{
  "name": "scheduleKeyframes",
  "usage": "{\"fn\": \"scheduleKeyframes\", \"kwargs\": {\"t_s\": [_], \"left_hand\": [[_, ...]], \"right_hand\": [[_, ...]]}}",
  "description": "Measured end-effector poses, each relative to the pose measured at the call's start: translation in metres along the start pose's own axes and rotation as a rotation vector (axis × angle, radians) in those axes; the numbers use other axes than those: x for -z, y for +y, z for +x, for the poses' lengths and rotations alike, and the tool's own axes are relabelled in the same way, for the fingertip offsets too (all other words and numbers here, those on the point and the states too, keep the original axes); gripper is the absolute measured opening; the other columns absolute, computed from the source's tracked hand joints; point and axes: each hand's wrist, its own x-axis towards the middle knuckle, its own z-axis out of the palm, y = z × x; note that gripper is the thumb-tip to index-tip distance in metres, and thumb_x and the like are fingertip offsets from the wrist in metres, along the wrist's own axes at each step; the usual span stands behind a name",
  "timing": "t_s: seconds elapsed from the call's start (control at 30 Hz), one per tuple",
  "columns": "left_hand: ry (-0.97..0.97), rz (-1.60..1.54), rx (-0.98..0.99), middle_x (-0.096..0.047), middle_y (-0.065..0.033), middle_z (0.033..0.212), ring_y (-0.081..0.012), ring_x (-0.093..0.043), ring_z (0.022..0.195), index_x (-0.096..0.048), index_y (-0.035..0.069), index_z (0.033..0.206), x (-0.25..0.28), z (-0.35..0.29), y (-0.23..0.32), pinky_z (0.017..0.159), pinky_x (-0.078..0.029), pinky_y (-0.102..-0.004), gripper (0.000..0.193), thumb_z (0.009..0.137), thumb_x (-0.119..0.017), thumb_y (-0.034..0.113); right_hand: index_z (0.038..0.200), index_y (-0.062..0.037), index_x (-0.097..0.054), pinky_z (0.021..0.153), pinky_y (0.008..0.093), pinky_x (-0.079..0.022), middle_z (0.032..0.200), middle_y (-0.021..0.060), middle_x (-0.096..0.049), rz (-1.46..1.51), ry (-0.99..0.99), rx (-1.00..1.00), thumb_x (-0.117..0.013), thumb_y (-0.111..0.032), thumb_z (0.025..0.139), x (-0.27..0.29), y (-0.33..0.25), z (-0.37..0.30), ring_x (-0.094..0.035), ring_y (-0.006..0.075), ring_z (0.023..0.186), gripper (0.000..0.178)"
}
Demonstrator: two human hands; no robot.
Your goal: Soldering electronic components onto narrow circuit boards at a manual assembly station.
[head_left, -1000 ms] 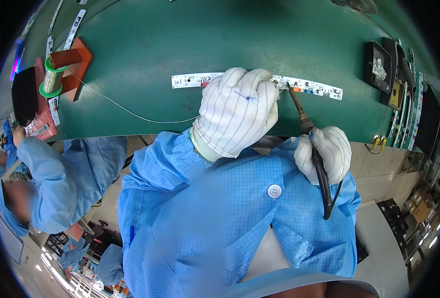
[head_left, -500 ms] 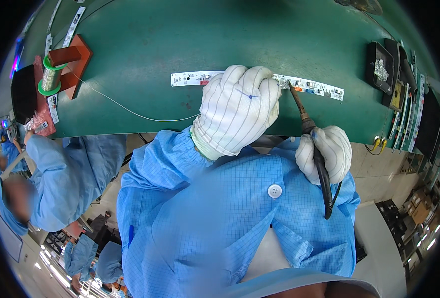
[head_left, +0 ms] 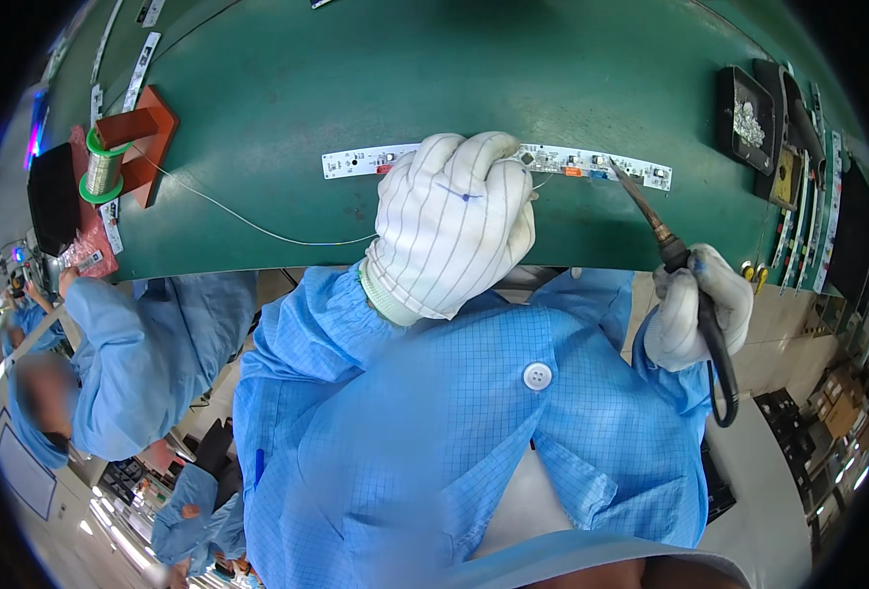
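My left hand (head_left: 457, 221), in a white striped glove, is closed over the middle of a long, slightly curved white circuit board strip (head_left: 552, 157). Thin solder wire (head_left: 248, 224) runs into this hand from the left, and a short end shows at its right side. The fingertips are hidden. My right hand (head_left: 705, 309), gloved too, grips a soldering iron (head_left: 651, 218) by its dark handle. The iron's tip is at the right part of the strip; whether it touches cannot be told. Small components dot the strip, some orange and blue.
On the left, a green spool (head_left: 103, 175) of solder sits at a reddish-brown stand (head_left: 160, 133). A black tray (head_left: 747, 123) with small pale pieces and more board strips (head_left: 827, 221) lie on the right. Another person (head_left: 145, 363) in blue sits at the left.
The soldering iron's tip has moved right along the strip, and my right hand has shifted right with it. My left hand appears slightly further left; the whole view has shifted a little.
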Motion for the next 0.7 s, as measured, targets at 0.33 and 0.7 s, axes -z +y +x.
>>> {"fn": "scheduleKeyframes", "kwargs": {"t_s": [0.33, 0.7], "left_hand": [[-0.022, -0.056, -0.027, -0.063, -0.0083, 0.101, -0.0257, -0.060, 0.082, -0.057, 0.007, 0.083, -0.009, 0.018, 0.007, 0.072, -0.050, -0.0370, 0.022, 0.064, -0.069, 0.005], [-0.090, -0.086, 0.076, -0.065, -0.0089, 0.108, -0.0276, -0.061, 0.093, -0.058, 0.009, 0.080, 0.001, 0.007, 0.011, 0.083, -0.049, -0.0383, 0.020, 0.064, -0.069, 0.006]], "right_hand": [[0.094, 0.0008, -0.056, 0.056, 0.0281, -0.050, 0.081, 0.0157, -0.062, 0.048, 0.099, -0.228, -0.059, 0.005, 0.080, 0.030, 0.021, 0.016, -0.060, 0.0162, 0.058, 0.015], [0.091, 0.0025, -0.061, 0.060, 0.0275, -0.054, 0.089, 0.0155, -0.064, 0.132, 0.143, -0.388, -0.065, -0.001, 0.075, 0.043, 0.023, 0.030, -0.064, 0.0177, 0.064, 0.017]]}}
